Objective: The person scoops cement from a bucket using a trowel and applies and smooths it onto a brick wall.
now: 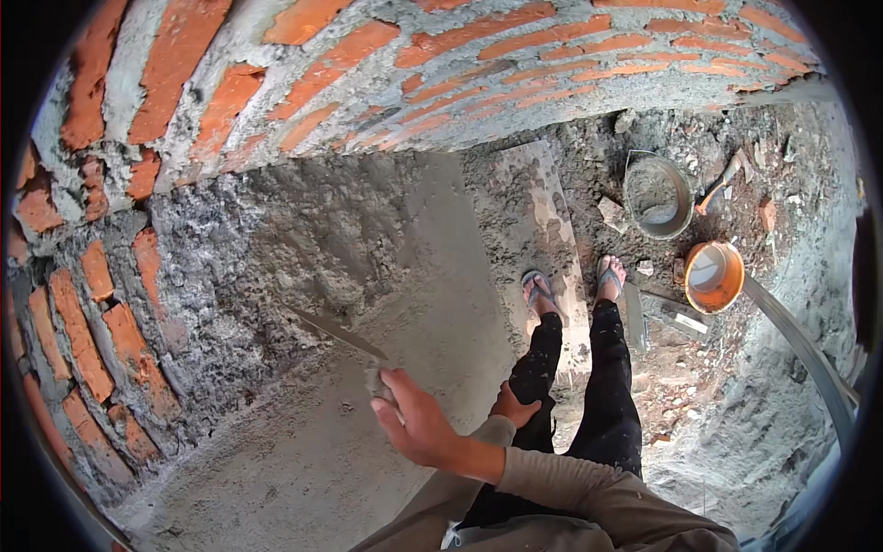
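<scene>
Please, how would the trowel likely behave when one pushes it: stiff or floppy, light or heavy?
The trowel is probably fairly stiff, since it sticks out straight, with no visible sag. It is likely light for its size, as it looks thin and only the right hand holds it.

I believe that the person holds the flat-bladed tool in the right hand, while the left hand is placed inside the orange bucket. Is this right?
Not quite: the left hand is not inside the orange bucket; the head view shows it resting on the person's left leg. The right hand does hold the flat-bladed tool.
</scene>
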Tool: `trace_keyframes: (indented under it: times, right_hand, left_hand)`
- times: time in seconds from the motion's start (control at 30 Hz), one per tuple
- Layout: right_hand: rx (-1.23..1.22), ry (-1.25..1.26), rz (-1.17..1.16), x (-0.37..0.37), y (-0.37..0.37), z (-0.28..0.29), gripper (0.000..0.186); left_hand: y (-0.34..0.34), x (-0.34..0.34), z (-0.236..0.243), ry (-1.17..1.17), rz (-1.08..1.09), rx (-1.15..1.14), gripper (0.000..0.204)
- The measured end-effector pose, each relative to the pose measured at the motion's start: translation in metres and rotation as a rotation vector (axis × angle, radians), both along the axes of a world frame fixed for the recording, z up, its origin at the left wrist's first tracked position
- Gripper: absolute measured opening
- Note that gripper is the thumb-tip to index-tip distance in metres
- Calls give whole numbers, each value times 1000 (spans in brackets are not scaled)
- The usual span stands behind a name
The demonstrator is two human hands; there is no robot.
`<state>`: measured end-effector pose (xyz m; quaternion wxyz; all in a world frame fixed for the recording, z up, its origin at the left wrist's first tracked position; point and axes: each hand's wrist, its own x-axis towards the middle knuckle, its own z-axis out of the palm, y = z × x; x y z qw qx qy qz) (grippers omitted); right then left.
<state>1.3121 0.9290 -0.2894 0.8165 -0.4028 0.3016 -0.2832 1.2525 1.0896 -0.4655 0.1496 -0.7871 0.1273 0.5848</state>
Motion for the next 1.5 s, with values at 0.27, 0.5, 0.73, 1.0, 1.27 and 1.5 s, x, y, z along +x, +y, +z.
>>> trace_keyframes:
  times: [0.27,0.5,0.73,1.0,1.27,1.5]
  right_hand:
    - [-308,1274,-36,-268,-127,-343,27]
    - [-298,1507,395,-345,-226,-534,34]
    - [614,741,95,-340,-211,-511,32]
    - [354,457,-187,-289,-170,-352,36]
    - [138,447,-899,-124,-127,-180,28]
    - [-135,340,-307,139,-61,-6,25]
  left_hand:
    - [-9,13,-6,-245,11,-37,91]
    - [-30,14,-8,-296,54,-88,81]
    - [-33,14,-4,-361,9,-68,81]
    - [-35,-4,-2,-275,10,67,91]
    - [-3,-23,3,-106,18,37,98]
    - [75,-29,-5,-254,-7,-414,87]
